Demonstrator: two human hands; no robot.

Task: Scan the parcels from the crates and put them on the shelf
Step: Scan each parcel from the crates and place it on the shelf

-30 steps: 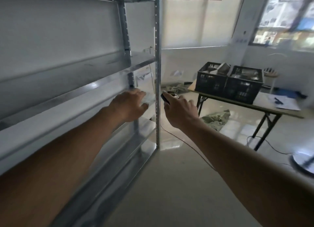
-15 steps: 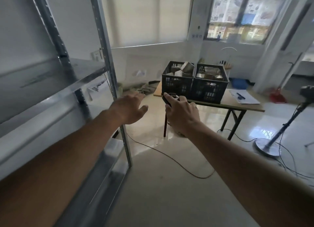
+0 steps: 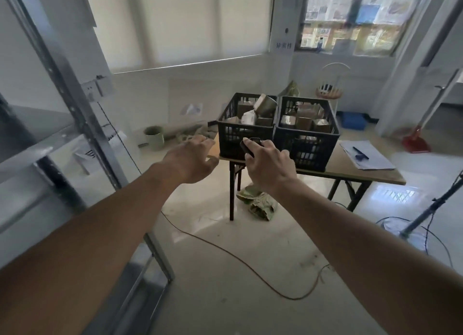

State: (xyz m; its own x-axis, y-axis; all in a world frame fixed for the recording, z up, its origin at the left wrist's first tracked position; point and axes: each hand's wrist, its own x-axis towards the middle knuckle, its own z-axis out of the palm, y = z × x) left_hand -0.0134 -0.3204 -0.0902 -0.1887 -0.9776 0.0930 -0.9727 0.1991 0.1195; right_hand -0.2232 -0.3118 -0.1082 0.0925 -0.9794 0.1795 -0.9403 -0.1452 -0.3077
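The parcels [image 3: 304, 120], small cardboard boxes and a paler wrapped one, sit heaped in two black crates [image 3: 278, 131] at the left end of the desk [image 3: 363, 174], far from the metal shelf [image 3: 37, 144] at left. They look light and stiff, though taped faces may be slick; best gripped across opposite sides, one at a time. The left hand [image 3: 193, 160] reaches forward with fingers spread, holding nothing. The right hand [image 3: 269, 165] curls round a dark handheld scanner [image 3: 249, 145], probably, as blur hides detail.
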